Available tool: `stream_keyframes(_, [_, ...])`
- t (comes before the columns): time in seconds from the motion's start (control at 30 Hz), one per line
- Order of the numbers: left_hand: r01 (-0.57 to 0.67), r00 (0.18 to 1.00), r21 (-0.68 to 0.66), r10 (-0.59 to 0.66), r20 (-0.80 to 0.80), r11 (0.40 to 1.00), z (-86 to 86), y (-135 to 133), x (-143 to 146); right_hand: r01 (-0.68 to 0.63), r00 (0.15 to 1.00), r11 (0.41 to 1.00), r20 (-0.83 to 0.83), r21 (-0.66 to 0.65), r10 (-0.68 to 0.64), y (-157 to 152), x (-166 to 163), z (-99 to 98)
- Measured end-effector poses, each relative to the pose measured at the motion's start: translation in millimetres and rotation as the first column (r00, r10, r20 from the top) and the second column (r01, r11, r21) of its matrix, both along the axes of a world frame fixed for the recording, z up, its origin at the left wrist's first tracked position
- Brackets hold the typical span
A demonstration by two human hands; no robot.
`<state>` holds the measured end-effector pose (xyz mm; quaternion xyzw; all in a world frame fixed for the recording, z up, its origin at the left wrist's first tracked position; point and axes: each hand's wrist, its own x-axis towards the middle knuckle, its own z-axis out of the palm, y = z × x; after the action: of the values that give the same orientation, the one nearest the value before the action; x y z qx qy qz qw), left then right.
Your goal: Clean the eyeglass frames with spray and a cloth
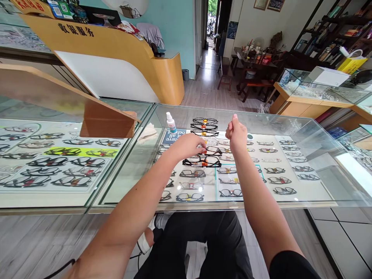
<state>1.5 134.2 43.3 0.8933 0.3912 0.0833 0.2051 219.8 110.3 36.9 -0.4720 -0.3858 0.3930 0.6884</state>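
A column of dark-framed eyeglasses with small orange tags lies on the glass counter. My left hand point(190, 146) reaches in from the left, its fingers bent down and closed at a pair of eyeglasses point(214, 150) in that column. Nearer to me lies a thicker black pair point(207, 160); farther off are several more black pairs point(204, 126). My right hand point(236, 133) is raised right of the column in a fist, thumb side up. Nothing shows sticking out of it, and its palm is hidden.
A white spray bottle point(171, 123) and a folded cloth point(147, 133) are at the left on the glass counter point(124, 186). Rows of eyeglasses point(192, 197) lie beneath the glass. A slanted wooden panel point(107, 120) stands at far left. A cashier desk point(162, 73) is beyond.
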Motion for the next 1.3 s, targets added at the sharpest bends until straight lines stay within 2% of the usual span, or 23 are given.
stream_keyframes(0.13, [-0.028, 0.987, -0.095, 0.043, 0.156, 0.995, 5.6, 0.9, -5.5, 0.034, 0.999, 0.999, 0.03, -0.034, -0.033, 0.0, 2.0, 2.1])
stream_keyframes(0.23, [-0.129, 0.932, -0.208, 0.191, 0.309, 0.97, 8.3, 1.8, -6.9, 0.068, 0.998, 0.997, 0.007, -0.04, -0.068, -0.4, 3.7, 4.2])
stream_keyframes(0.3, [-0.199, 0.846, -0.294, 0.316, 0.431, 0.935, 7.6, 3.1, -5.6, 0.1, 0.995, 0.994, -0.017, -0.046, -0.101, -1.2, 4.4, 5.4])
stream_keyframes(0.37, [-0.222, 0.717, -0.377, 0.413, 0.562, 0.899, 5.8, 5.0, -2.8, 0.106, 0.993, 0.993, -0.043, -0.045, -0.108, -2.8, 3.1, 6.0])
stream_keyframes(0.5, [-0.189, 0.463, -0.485, 0.513, 0.723, 0.854, 3.6, 8.9, 3.4, -0.047, 0.999, 0.999, -0.004, -0.021, 0.047, -8.6, -9.9, 5.3])
stream_keyframes(0.63, [-0.186, 0.359, -0.551, 0.578, 0.733, 0.814, 5.0, 8.5, 5.5, -0.192, 0.97, 0.981, 0.146, -0.037, 0.196, -15.5, -29.4, 4.0])
stream_keyframes(0.8, [-0.164, 0.358, -0.581, 0.597, 0.718, 0.797, 4.8, 7.2, 4.9, -0.217, 0.96, 0.976, 0.181, -0.015, 0.216, -18.0, -38.4, 2.9])
stream_keyframes(1.17, [-0.079, 0.463, -0.607, 0.568, 0.68, 0.791, 12.2, 4.3, 1.7, -0.183, 0.966, 0.983, 0.186, -0.004, 0.18, -16.7, -33.2, 5.0])
stream_keyframes(1.3, [-0.077, 0.47, -0.609, 0.567, 0.676, 0.79, 13.9, 3.2, 1.5, -0.176, 0.966, 0.984, 0.189, -0.009, 0.175, -17.3, -33.3, 5.3])
